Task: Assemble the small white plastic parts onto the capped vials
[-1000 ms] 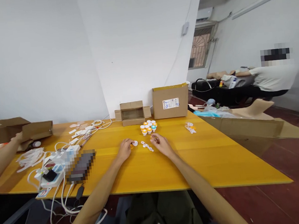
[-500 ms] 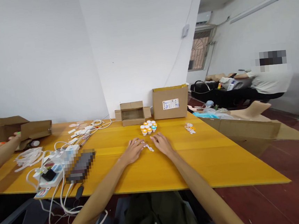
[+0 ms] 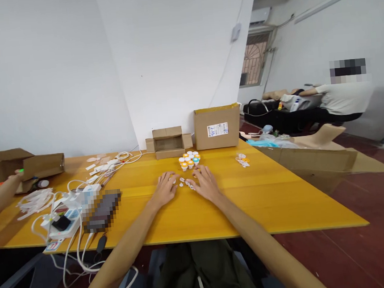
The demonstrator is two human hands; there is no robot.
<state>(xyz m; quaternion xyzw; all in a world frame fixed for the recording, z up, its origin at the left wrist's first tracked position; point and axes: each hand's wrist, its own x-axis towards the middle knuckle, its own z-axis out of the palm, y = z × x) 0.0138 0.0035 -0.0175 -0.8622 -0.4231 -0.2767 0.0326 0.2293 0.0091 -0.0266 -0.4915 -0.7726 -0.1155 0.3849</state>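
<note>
Clock centred on the gap between the hands, 12 away from the wearer.

Room: plain white wall (image 3: 170, 51) from 10 to 12; dark red floor (image 3: 382, 244) at 3 to 4; at 2, well off, a seated person in a white top (image 3: 346, 99).

Desk (image 3: 277, 199): flat, yellow-brown, wood-look. Far edge meets the wall, which probably backs the boxes.

Large brown cardboard box with white label (image 3: 218, 139), upright at 1; presumably parked there to spare the working area. Brown open-flapped cardboard box (image 3: 44, 166) between 9 and 10, a co-worker's hand (image 3: 17, 176) at its opening. Small brown open cardboard box (image 3: 169, 154) between 11 and 12, mouth facing the wearer, perhaps for easy access. White plastic power strip (image 3: 66, 224) between 8 and 9, cables beside it, likely sited for the leads.

Left hand (image 3: 165, 189) and right hand (image 3: 207, 183): palms down, fingers bent, flanking the row of small white discs with dark marks (image 3: 187, 183), apparently so both reach it. Right thumb close against the row. Cannot tell whether either is closed on anything.

Tight cluster of small round-capped containers, white, orange and one teal (image 3: 190, 160), at 12, just beyond the fingers; bunched, I judge, to stay together. Small white-and-orange pile (image 3: 243, 161) at 2, apart. One loose white disc (image 3: 181, 185) just beside the row.
</note>
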